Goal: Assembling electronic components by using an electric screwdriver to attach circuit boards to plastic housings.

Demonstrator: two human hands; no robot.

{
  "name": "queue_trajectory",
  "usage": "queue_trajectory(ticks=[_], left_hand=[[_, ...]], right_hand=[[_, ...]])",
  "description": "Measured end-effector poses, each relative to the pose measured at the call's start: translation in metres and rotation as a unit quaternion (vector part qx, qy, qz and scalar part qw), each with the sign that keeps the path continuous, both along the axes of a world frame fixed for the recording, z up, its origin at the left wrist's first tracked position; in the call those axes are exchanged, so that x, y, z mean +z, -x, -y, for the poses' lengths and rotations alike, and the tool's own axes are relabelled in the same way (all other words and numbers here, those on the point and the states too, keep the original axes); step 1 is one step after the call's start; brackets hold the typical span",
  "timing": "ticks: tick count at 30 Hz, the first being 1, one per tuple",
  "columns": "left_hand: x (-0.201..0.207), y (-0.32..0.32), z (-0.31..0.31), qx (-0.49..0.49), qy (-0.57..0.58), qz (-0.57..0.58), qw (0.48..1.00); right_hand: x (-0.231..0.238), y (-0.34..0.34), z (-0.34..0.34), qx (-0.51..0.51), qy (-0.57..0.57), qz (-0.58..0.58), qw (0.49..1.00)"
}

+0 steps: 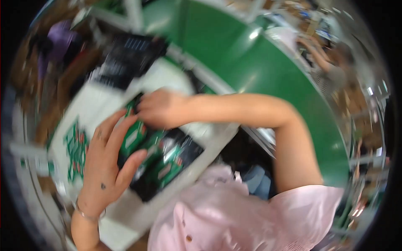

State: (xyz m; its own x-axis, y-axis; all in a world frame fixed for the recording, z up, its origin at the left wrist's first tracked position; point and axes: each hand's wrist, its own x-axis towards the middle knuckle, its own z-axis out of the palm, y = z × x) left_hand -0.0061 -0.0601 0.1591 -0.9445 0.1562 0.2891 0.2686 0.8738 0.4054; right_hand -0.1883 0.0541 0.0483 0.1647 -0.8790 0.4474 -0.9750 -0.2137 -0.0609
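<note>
My left hand [109, 157] has its fingers stretched out and its thumb apart. Its fingertips reach a green package [135, 137] and seem to rest on its edge. At the far end of that package my right hand [161, 109] is closed, its fingers bent down. Something dark shows beside its fingertips, too blurred to name. Just right of my left thumb, glossy green-and-black packages [165, 169] lie in a heap on the white table [121, 230]. Several flat green pieces [76, 152] lie to the left of my left hand.
Black printed packs or trays [132, 54] are stacked at the table's far side. A green conveyor belt [234, 54] with a metal rail [205, 77] curves past on the right. Across the belt another person [328, 67] is at work; a person in purple [60, 39] is at the far left.
</note>
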Motion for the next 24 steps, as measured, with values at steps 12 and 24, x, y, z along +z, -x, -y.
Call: queue_trajectory(ticks=[12,24], left_hand=[[-0.132,-0.101,-0.024,0.15,-0.024,0.124,0.98],[-0.124,-0.06,0.033,0.26,0.126,0.005,0.957]], right_hand=[[-0.035,-0.06,-0.092,0.076,-0.159,0.036,0.984],[-0.035,-0.028,-0.011,-0.088,-0.101,0.068,0.989]])
